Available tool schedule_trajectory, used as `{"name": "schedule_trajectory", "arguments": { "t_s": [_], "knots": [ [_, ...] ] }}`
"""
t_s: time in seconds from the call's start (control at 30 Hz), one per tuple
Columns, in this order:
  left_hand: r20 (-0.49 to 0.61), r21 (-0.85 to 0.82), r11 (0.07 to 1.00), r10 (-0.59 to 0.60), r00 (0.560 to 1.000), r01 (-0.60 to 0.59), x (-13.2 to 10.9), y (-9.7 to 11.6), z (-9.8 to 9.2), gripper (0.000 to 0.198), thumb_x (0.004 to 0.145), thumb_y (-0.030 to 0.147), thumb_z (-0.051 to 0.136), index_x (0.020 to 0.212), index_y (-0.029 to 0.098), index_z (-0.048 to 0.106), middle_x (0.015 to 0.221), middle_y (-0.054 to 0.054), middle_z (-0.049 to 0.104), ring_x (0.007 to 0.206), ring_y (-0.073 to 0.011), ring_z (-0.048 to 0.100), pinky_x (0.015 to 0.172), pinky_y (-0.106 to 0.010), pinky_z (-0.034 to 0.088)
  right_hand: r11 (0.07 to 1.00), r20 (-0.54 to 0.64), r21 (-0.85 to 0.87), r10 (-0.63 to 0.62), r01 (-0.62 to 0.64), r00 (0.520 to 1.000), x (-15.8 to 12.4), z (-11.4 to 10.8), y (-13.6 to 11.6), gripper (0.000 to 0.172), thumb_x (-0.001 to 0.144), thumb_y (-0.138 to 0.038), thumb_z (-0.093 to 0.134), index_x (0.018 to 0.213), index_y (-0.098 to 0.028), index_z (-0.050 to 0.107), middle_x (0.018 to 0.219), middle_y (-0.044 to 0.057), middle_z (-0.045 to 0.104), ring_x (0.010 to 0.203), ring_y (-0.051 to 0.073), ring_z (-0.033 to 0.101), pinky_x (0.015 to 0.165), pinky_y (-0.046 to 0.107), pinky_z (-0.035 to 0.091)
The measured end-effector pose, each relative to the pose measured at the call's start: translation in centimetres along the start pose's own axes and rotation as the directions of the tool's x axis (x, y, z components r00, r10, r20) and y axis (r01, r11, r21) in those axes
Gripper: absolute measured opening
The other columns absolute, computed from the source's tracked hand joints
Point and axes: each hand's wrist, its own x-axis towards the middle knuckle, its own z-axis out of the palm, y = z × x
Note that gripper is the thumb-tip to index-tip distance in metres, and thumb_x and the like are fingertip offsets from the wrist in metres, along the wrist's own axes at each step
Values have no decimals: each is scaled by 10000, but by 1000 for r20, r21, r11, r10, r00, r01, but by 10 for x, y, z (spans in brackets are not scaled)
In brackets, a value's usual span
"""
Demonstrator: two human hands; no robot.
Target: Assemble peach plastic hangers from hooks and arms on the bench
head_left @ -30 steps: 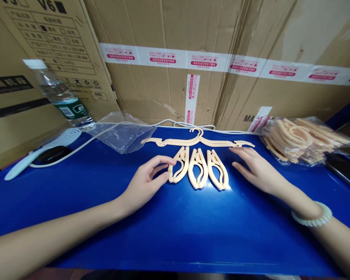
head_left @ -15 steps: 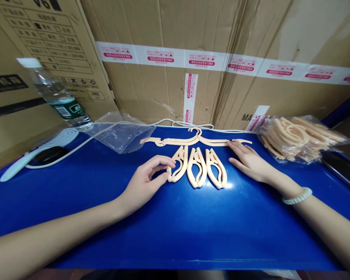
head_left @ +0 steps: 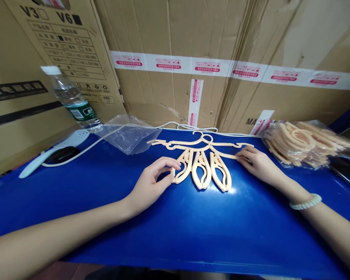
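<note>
Three folded cream plastic hangers lie in a row on the blue table. My left hand [head_left: 153, 181] has its thumb and fingertips around the outer edge of the leftmost folded hanger [head_left: 186, 167]. The middle folded hanger [head_left: 204, 182] and the right folded hanger [head_left: 228, 179] lie beside it, untouched. Behind them are two unfolded hangers, one partly over the other. My right hand [head_left: 258, 165] pinches the right arm end of the front unfolded hanger [head_left: 189, 149]. The back unfolded hanger [head_left: 175, 142] lies flat, its hook beside the other's.
A plastic bag of folded hangers [head_left: 306, 144] lies at the right, near a dark flat object [head_left: 347, 175]. At the left are a water bottle [head_left: 76, 101], a light-coloured brush [head_left: 52, 149], a black object [head_left: 64, 154], a white cable and a clear bag [head_left: 128, 136]. Cardboard boxes [head_left: 157, 93] stand behind.
My right hand has closed on an unfolded hanger's arm end and drawn it toward me, so the two unfolded hangers now show apart. My left hand stays at the leftmost folded hanger. The view shifted slightly.
</note>
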Motion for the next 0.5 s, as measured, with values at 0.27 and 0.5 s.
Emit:
{"name": "schedule_trajectory", "arguments": {
  "t_s": [0.27,0.5],
  "knots": [
    [-84,-36,999,-10,996,7,3,6,0,182,856,213,607,1033,206,649,1215,-79,639,1241,-240,582,1071,-425,510,991,-91,35,131,-128,987,-4,-20,-10,222,990,-419,477,963,-219,567,848,90,685,707,245,654,644,372,517],
    [-107,-170,974,-170,980,151,8,2,-3,500,823,263,647,1309,212,541,1383,-115,594,1367,-285,521,1140,-488,460,978,-281,46,210,-205,936,-17,-65,-32,258,961,-483,555,1016,-244,633,888,107,715,731,274,665,649,411,528]
  ]
}}
